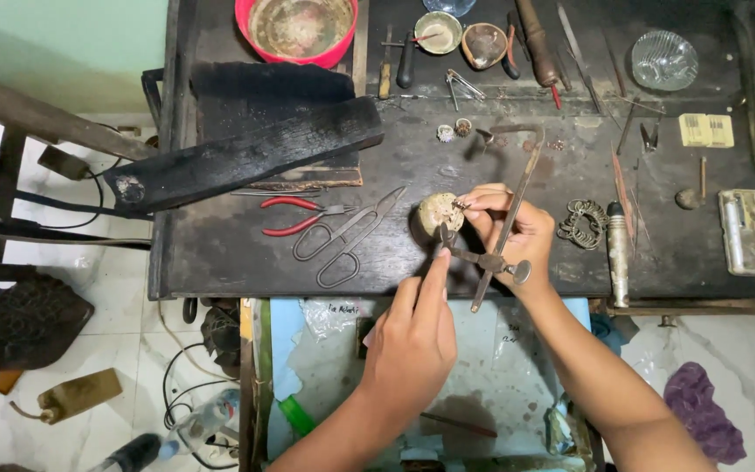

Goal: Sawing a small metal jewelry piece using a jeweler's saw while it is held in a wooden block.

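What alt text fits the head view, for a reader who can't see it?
Seen from above, a person's left hand and right hand work a tiny piece against a small round block on a dark, scorched workbench. Metal shears and red-handled pliers lie to the left.

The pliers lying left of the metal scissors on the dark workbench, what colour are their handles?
Red handles on the pliers, clearest in the head view.

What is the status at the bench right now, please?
Left hand fingers steady small metal tool. Right hand pinches tiny piece against round ball, jeweller's saw frame tucked under. Scissors lie nearby, apart.
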